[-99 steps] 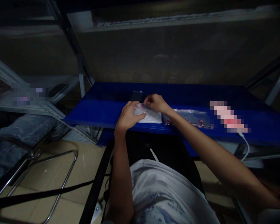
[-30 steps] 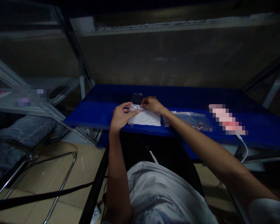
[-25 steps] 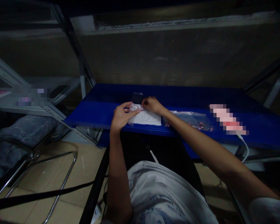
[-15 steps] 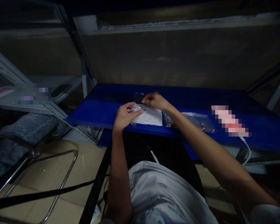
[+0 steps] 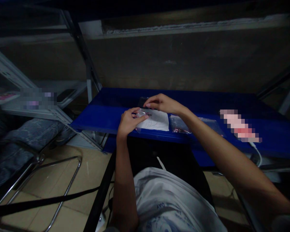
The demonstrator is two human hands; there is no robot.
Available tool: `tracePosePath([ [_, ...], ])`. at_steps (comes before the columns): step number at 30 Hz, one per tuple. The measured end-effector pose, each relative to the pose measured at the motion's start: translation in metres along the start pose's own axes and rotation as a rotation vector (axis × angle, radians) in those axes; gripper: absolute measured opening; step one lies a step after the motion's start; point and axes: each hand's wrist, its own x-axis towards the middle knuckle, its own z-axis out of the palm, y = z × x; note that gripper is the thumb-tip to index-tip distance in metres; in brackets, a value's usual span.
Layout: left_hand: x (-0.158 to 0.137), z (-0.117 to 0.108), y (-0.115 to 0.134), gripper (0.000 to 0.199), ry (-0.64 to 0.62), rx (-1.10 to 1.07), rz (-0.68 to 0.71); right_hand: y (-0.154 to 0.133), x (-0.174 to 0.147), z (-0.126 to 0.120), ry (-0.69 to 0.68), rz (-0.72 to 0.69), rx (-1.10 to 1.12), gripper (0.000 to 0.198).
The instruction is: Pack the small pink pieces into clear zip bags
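A white cloth or tissue (image 5: 159, 121) lies flat near the front edge of the blue table. On its left part rests a clear plastic bag (image 5: 142, 112) with a tiny dark item in it or on it. My left hand (image 5: 129, 122) grips the bag's left side, thumb lying across the plastic. Just beyond the cloth, my right hand (image 5: 160, 103) is closed in a pinch at the bag's upper edge; whatever is between the fingertips is too small to make out. Behind those fingers lies a second clear packet (image 5: 143, 101).
Right of the cloth are a zip bag with small pinkish items (image 5: 180, 125) and another clear bag (image 5: 209, 124), partly under my right forearm. Farther right a blurred-out pink device (image 5: 239, 125) has a white cable (image 5: 259, 158). A metal chair (image 5: 72, 170) and a seated person's leg are at left.
My right hand has shifted slightly left, its fingers stretching further over the bag's upper edge. My left hand stays in place. The view has moved a little.
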Motion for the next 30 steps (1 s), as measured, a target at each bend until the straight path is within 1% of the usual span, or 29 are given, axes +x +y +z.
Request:
tracePosePath([
  [3,-0.001,-0.002,0.002,0.065,0.017,-0.006,-0.029,0.017,0.005,-0.002,0.072,0.067,-0.071,0.03],
  [7,-0.003,-0.003,0.005,0.068,0.01,0.003,-0.075,0.043,0.013,0.011,0.044,0.16,-0.264,0.022],
  [10,-0.003,-0.003,0.005,0.067,0.013,-0.001,-0.075,0.054,0.017,0.023,0.024,0.214,-0.32,0.021],
  [14,-0.003,-0.002,0.003,0.068,0.008,-0.025,-0.081,0.059,0.019,0.031,0.008,0.222,-0.35,0.016],
  [18,-0.003,-0.002,0.004,0.069,-0.004,-0.038,-0.101,0.061,0.022,0.031,-0.008,0.208,-0.392,0.017],
  [24,-0.004,-0.002,0.005,0.065,-0.015,-0.047,-0.1,0.062,0.021,0.033,-0.03,0.216,-0.415,0.016],
  [27,-0.004,-0.002,0.004,0.067,-0.015,-0.038,-0.105,0.063,0.021,0.033,-0.001,0.23,-0.396,0.014],
  [30,-0.003,-0.002,0.004,0.069,-0.014,-0.035,-0.105,0.062,0.018,0.027,0.062,0.265,-0.319,0.012],
])
